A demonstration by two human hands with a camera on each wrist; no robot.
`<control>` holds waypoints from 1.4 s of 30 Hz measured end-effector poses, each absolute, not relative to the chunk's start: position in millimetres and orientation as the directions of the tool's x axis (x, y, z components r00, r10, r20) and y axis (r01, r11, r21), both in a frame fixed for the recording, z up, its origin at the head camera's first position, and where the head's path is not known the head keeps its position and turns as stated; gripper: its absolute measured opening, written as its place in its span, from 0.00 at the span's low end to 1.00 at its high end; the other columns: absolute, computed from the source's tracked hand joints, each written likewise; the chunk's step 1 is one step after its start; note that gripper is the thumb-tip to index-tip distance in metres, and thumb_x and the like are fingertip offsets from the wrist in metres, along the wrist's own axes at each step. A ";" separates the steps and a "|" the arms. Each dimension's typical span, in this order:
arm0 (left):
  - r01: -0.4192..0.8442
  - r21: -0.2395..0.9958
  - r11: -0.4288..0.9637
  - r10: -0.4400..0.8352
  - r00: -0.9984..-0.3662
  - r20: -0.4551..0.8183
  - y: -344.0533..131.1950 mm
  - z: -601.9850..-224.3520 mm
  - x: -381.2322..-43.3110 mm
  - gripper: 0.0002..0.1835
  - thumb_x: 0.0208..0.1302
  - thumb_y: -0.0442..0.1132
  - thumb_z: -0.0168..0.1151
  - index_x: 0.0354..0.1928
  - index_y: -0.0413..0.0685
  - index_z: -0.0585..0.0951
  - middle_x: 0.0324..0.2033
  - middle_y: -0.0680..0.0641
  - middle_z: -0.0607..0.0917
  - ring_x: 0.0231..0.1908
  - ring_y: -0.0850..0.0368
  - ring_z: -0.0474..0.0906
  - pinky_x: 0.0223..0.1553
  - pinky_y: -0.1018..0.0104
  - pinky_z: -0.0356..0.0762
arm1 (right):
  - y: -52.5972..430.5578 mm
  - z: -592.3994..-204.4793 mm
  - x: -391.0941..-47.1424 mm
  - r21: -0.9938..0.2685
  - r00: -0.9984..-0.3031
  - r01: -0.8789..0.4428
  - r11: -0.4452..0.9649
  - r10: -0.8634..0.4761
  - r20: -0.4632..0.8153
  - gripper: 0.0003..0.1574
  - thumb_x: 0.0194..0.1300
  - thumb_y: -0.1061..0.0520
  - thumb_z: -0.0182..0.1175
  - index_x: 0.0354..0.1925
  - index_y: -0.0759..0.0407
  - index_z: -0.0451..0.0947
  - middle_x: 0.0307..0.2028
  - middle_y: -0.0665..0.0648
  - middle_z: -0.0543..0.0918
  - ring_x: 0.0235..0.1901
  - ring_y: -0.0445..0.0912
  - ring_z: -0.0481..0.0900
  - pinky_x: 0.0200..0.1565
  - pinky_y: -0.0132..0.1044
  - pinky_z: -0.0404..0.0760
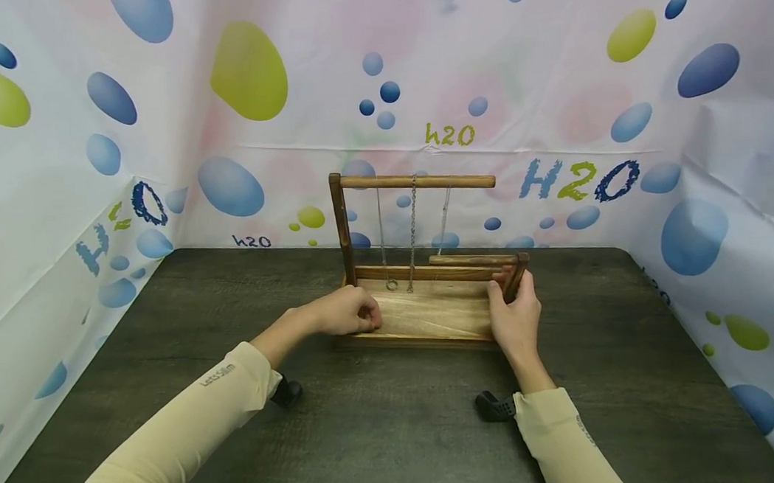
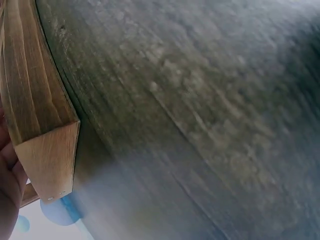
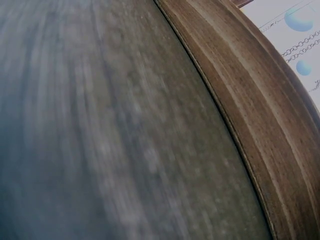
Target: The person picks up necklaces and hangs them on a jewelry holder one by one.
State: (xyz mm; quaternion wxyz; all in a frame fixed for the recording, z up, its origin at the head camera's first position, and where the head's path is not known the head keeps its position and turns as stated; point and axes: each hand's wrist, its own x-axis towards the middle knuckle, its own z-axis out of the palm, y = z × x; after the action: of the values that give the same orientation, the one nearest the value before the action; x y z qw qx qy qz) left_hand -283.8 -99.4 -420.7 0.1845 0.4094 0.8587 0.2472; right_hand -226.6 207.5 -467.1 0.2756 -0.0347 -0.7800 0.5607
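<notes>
A wooden jewelry stand [image 1: 431, 313] with a shallow tray base sits on the dark table. Its tall left post carries a long bar; a shorter post on the right carries a low bar. Several thin chains [image 1: 414, 225] hang from the upper bar, one ending in a ring pendant [image 1: 392, 285]. My left hand [image 1: 347, 310] has its fingers curled down at the tray's left end; whether they pinch anything is hidden. With my right hand [image 1: 518, 315] I grip the stand's right end, thumb in front of the short post. The left wrist view shows the tray's end corner [image 2: 47, 165].
The dark wood-grain table [image 1: 398, 425] extends around the stand. A white backdrop [image 1: 322, 53] with blue and green bubbles rises behind it and along both sides. In the right wrist view, the tray's front wall [image 3: 250, 100] borders the tabletop.
</notes>
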 end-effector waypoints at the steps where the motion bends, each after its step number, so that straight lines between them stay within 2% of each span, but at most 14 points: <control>1: 0.624 0.563 0.542 0.799 -0.591 -0.115 -99.7 -421.5 -283.9 0.08 0.69 0.30 0.61 0.38 0.46 0.88 0.32 0.55 0.85 0.31 0.66 0.79 0.36 0.68 0.80 | 207.3 -466.9 -226.6 -0.894 -0.846 -0.257 0.367 0.362 0.392 0.20 0.75 0.58 0.57 0.61 0.59 0.70 0.51 0.61 0.82 0.51 0.51 0.80 0.50 0.46 0.75; 8: 0.663 0.496 0.561 0.807 -0.571 -0.150 -101.3 -416.1 -282.5 0.11 0.66 0.25 0.61 0.37 0.48 0.88 0.33 0.54 0.85 0.31 0.65 0.78 0.36 0.67 0.79 | 207.1 -467.6 -227.1 -0.893 -0.843 -0.262 0.365 0.364 0.396 0.20 0.75 0.59 0.57 0.61 0.59 0.70 0.51 0.62 0.82 0.50 0.49 0.80 0.48 0.41 0.74; 13: 0.683 0.427 0.592 0.798 -0.572 -0.191 -102.0 -412.5 -284.1 0.11 0.67 0.28 0.63 0.33 0.53 0.87 0.29 0.58 0.84 0.28 0.65 0.78 0.35 0.67 0.79 | 207.2 -468.2 -227.4 -0.893 -0.840 -0.265 0.365 0.367 0.399 0.20 0.75 0.59 0.57 0.61 0.60 0.70 0.51 0.61 0.82 0.50 0.49 0.80 0.48 0.39 0.74; 20: 0.671 0.408 0.620 0.781 -0.579 -0.234 -105.1 -408.5 -286.3 0.09 0.68 0.31 0.65 0.33 0.54 0.88 0.29 0.59 0.85 0.29 0.66 0.80 0.36 0.67 0.81 | 206.6 -467.9 -227.8 -0.892 -0.841 -0.269 0.364 0.363 0.402 0.20 0.75 0.58 0.57 0.61 0.59 0.70 0.51 0.61 0.82 0.50 0.49 0.80 0.48 0.41 0.75; 25: 0.668 0.388 0.635 0.771 -0.580 -0.262 -105.9 -406.2 -285.2 0.12 0.66 0.27 0.63 0.31 0.54 0.88 0.27 0.58 0.84 0.28 0.64 0.79 0.35 0.65 0.80 | 206.4 -468.6 -227.4 -0.890 -0.837 -0.264 0.373 0.370 0.404 0.19 0.74 0.59 0.57 0.61 0.59 0.70 0.51 0.61 0.83 0.50 0.50 0.80 0.49 0.45 0.76; 32: 0.672 0.347 0.654 0.756 -0.600 -0.263 -105.3 -407.4 -283.5 0.15 0.66 0.27 0.62 0.28 0.57 0.86 0.24 0.60 0.82 0.24 0.64 0.77 0.33 0.65 0.78 | 207.0 -470.1 -227.9 -0.887 -0.833 -0.267 0.376 0.373 0.408 0.19 0.74 0.58 0.57 0.60 0.60 0.71 0.50 0.61 0.83 0.50 0.51 0.80 0.50 0.46 0.75; 42: 0.679 0.348 0.646 0.761 -0.610 -0.221 -105.1 -412.4 -282.7 0.11 0.70 0.33 0.62 0.31 0.58 0.85 0.25 0.62 0.81 0.26 0.65 0.75 0.34 0.65 0.77 | 206.2 -468.0 -225.6 -0.896 -0.842 -0.248 0.370 0.375 0.388 0.20 0.75 0.57 0.57 0.61 0.59 0.70 0.50 0.57 0.83 0.51 0.49 0.80 0.51 0.46 0.76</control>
State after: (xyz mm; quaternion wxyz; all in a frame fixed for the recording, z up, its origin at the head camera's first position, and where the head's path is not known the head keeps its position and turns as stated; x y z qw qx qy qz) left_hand -282.7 -105.1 -412.4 0.1767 0.4046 0.8898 0.1154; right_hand -225.6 206.2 -468.0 0.2781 -0.0410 -0.7794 0.5599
